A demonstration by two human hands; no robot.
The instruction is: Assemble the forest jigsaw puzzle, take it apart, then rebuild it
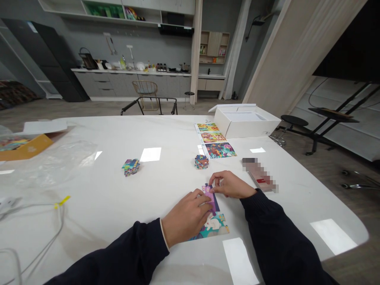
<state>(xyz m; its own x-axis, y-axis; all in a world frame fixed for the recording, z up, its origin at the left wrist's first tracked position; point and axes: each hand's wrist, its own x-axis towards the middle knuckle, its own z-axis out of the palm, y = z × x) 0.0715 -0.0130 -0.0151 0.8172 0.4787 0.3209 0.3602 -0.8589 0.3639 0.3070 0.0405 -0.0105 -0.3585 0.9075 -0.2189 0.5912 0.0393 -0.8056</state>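
Note:
A partly joined jigsaw puzzle (221,225) lies on the table before me, with a white rabbit on teal in its lower part. Above the rabbit is a purple puzzle piece (208,190) with round eyes. My left hand (187,215) rests over the puzzle's left side, fingers stretched out across the purple area, hiding part of it. At the top right edge of the purple piece, my right hand (230,184) has thumb and forefinger closed on it. Beyond my hands stand two stacks of puzzle pieces, a left stack (130,167) and a right stack (202,162).
Printed picture sheets (221,150) lie near an open white box (246,122). A blurred-out phone-like object (258,175) is right of my right hand. At left are a yellow box (32,148), clear plastic wrap (71,158) and a white cable (61,221) on the white table (103,198).

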